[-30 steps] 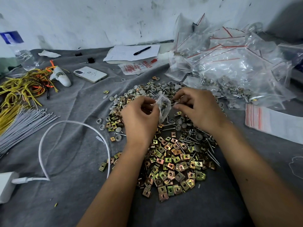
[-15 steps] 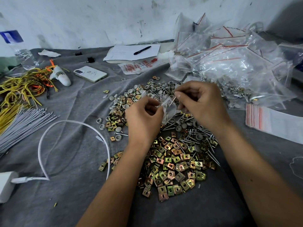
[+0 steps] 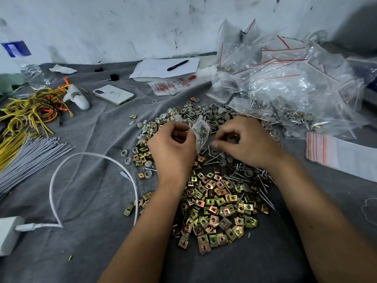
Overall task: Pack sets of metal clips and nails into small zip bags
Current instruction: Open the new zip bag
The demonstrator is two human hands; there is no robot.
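Pinched at its left edge by the left hand (image 3: 173,146), the bag (image 3: 201,131) is held above the far part of the pile (image 3: 216,203), seemingly for filling. Just right, the right hand (image 3: 244,141) is curled low over the nails (image 3: 240,176); whether anything is gripped cannot be told.

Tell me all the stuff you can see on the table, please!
small zip bag: one, clear, held between the hands
metal clips: big pile, gold, table centre
nails: many, silver, right of the clips
round caps: many, grey, behind the hands
filled bags: heap, clear with red lines, back right
empty bags: stack, clear, right edge
phone: one, white, back left
pen: one, black, on paper
wires: bundle, yellow and orange, left
cable: one, white, front left
left hand: pinches the bag
right hand: fingers curled; what they hold is unclear
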